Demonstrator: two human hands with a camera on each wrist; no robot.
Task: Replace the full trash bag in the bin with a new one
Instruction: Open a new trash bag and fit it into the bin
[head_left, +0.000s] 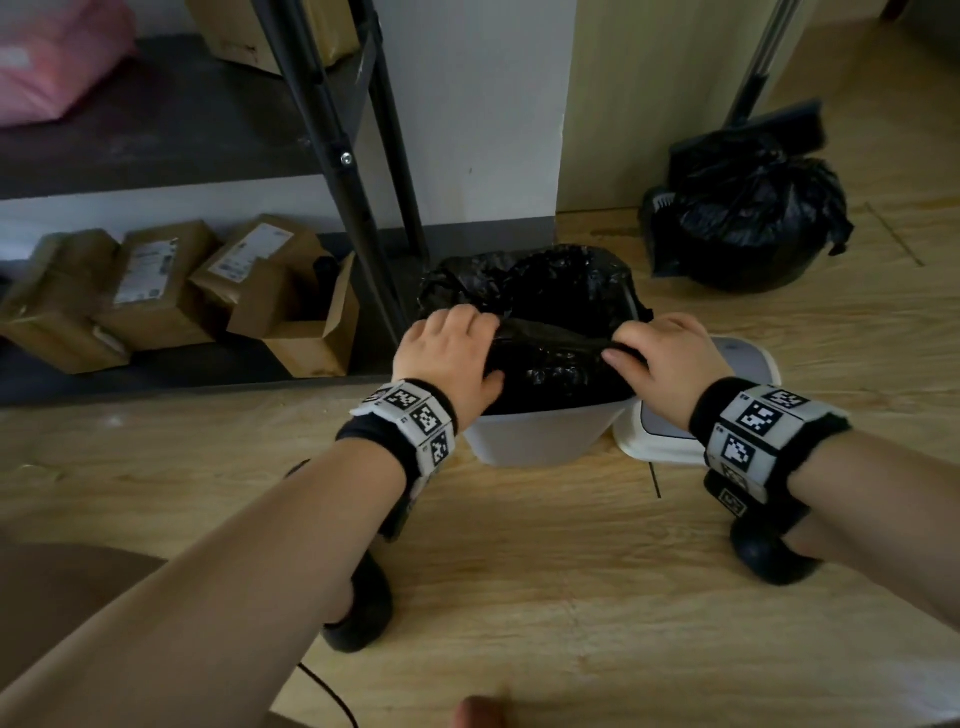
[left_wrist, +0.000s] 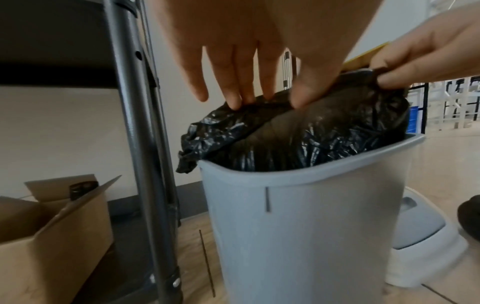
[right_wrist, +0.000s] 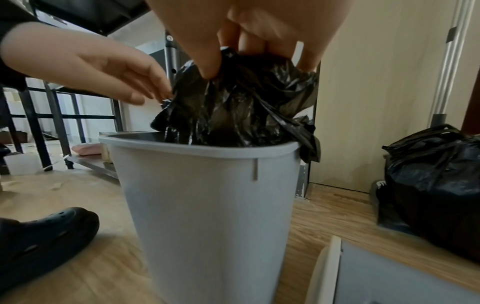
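A pale grey bin (head_left: 545, 436) stands on the wooden floor with a new black trash bag (head_left: 566, 291) hanging loosely inside its mouth. My left hand (head_left: 488, 348) pinches the bag's near edge on the left, thumb under the film. My right hand (head_left: 623, 347) pinches the same edge on the right, above the rim. In the left wrist view the left hand's fingers (left_wrist: 233, 96) and thumb hold the bag (left_wrist: 311, 135) over the bin (left_wrist: 311, 226). In the right wrist view my right hand (right_wrist: 228, 63) bunches the bag (right_wrist: 233, 107) above the bin (right_wrist: 207, 205).
The tied full black bag (head_left: 753, 208) sits on a dustpan at the back right. The bin's lid (head_left: 670, 441) lies on the floor right of the bin. A black shelf post (head_left: 353, 208) and cardboard boxes (head_left: 156, 291) stand to the left. My black shoes (head_left: 363, 613) flank the bin.
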